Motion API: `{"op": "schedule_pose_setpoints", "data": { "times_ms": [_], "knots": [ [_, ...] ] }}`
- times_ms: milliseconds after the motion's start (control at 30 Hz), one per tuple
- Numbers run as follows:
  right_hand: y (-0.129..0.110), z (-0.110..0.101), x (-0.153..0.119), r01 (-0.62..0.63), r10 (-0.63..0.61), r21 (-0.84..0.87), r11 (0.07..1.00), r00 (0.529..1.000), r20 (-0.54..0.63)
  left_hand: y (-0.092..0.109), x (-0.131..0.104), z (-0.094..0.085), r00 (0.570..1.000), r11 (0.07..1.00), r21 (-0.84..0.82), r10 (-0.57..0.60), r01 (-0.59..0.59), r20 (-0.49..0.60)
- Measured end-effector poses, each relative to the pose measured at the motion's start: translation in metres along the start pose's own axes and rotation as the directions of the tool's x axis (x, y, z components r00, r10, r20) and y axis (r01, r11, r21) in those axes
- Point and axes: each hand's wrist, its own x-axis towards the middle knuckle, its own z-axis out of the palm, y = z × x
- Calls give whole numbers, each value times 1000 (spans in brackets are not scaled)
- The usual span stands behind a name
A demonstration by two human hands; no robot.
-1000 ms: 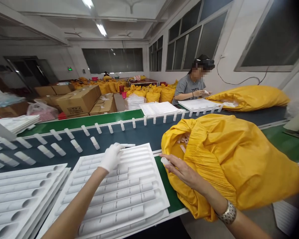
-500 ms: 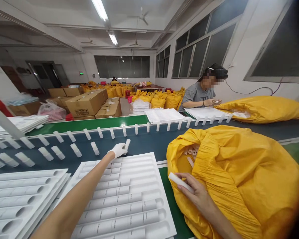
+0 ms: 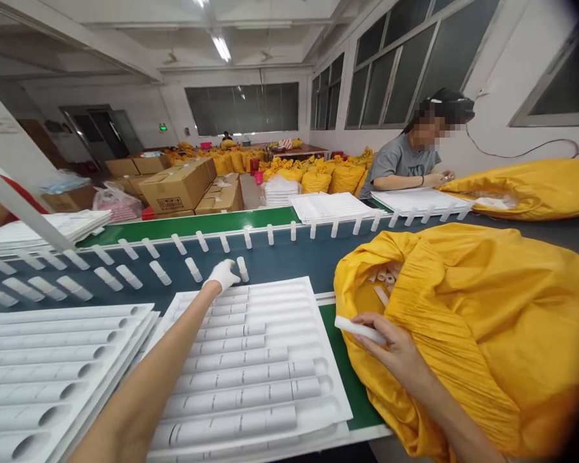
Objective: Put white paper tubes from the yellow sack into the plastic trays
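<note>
Gloved left hand (image 3: 224, 275), fingers parted beside tube (image 3: 242, 269) on blue belt (image 3: 289, 262), right hand (image 3: 396, 344), fingers pinching white tube (image 3: 357, 329)

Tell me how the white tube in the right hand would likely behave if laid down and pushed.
The white tube would probably roll, since its sides look rounded. It seems fairly stiff, showing no bend in the right hand.

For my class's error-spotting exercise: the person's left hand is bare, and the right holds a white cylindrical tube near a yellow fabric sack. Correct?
No: the left hand wears a white glove, as the head view shows. The right hand does hold the tube near the sack.
</note>
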Motion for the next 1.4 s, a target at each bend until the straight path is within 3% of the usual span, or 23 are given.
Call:
{"op": "schedule_pose_setpoints", "data": {
  "times_ms": [100, 200, 300, 533, 667, 767, 867, 1033, 1167, 1400],
  "knots": [
    [-7, 2, 1, 57, -57, 4, 998, 998, -7, 7, -45, -7, 998, 998, 37, 60, -59, -29],
    [-19, 8, 2, 33, -34, 13, 999, 999, 27, 19, -100, 2, 964, 971, 25, 233, -238, 128],
    [-33, 16, 4, 21, -24, 61, 998, 999, 49, 28, -136, 12, 902, 937, 7, 335, -350, 273],
    [-58, 30, 2, 139, -141, 188, 972, 990, 0, 61, -163, -1, 869, 928, -84, 369, -362, 329],
    [-66, 28, -2, 254, -254, 221, 942, 967, -31, 91, -198, -3, 820, 869, -402, 441, -289, 364],
    [-70, 17, -5, 339, -363, 267, 902, 931, 46, 105, -217, -1, 798, 793, -584, 461, -173, 389],
    [-72, 3, -11, 375, -422, 262, 889, 894, 153, 113, -228, 6, 751, 751, -640, 515, -163, 413],
    [-75, -9, -21, 206, -240, 173, 963, 949, 206, 121, -247, 27, 770, 693, -666, 575, -277, 277],
    [-78, -8, -28, 164, -203, 207, 964, 962, 184, 124, -263, 37, 795, 701, -607, 579, -374, 178],
    [-79, -16, -28, 306, -326, 113, 945, 883, 338, 115, -278, 38, 808, 749, -642, 474, -161, 349]
  ]
}}
